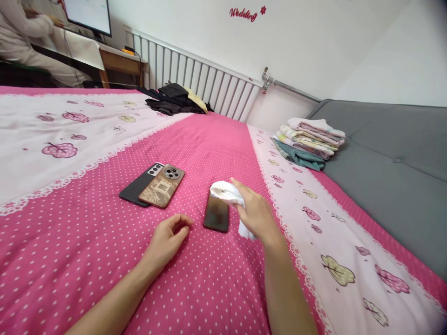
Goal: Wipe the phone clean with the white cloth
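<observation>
My right hand (256,214) holds a white cloth (225,191) and presses it on the top end of a dark phone (216,215) lying screen-up on the pink dotted bedspread (195,279). My left hand (167,238) rests loosely curled on the bedspread just left of that phone, holding nothing. Two more phones lie further left: a black one (134,188) and, overlapping it, a brown patterned one (162,186) with a round camera, both back-up.
A stack of folded cloths (309,142) sits at the bed's right edge by a grey sofa (391,163). Dark clothes (174,100) lie at the far end near a white radiator (209,83). A person (24,42) sits at a desk with a monitor, far left.
</observation>
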`<move>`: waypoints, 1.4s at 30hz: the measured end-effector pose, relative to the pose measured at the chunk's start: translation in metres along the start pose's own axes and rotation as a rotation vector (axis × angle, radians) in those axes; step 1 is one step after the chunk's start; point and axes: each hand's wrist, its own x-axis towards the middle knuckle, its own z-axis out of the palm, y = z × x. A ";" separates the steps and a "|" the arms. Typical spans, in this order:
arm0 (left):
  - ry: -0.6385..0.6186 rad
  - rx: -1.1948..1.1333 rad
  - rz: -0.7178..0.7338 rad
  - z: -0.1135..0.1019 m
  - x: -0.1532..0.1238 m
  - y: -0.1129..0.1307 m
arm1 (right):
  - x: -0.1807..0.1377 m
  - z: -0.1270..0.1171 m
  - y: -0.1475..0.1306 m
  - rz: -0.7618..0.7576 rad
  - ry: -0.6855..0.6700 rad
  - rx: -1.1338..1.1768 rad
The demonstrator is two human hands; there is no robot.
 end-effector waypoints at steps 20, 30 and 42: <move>-0.022 0.024 -0.007 -0.001 0.000 -0.003 | 0.011 0.052 0.022 0.001 -0.419 0.406; -0.031 0.012 0.010 0.000 0.001 -0.005 | 0.001 0.032 0.005 -0.042 -0.695 0.391; -0.008 -0.001 0.016 -0.001 0.000 -0.004 | 0.008 0.021 0.027 0.004 -0.106 0.539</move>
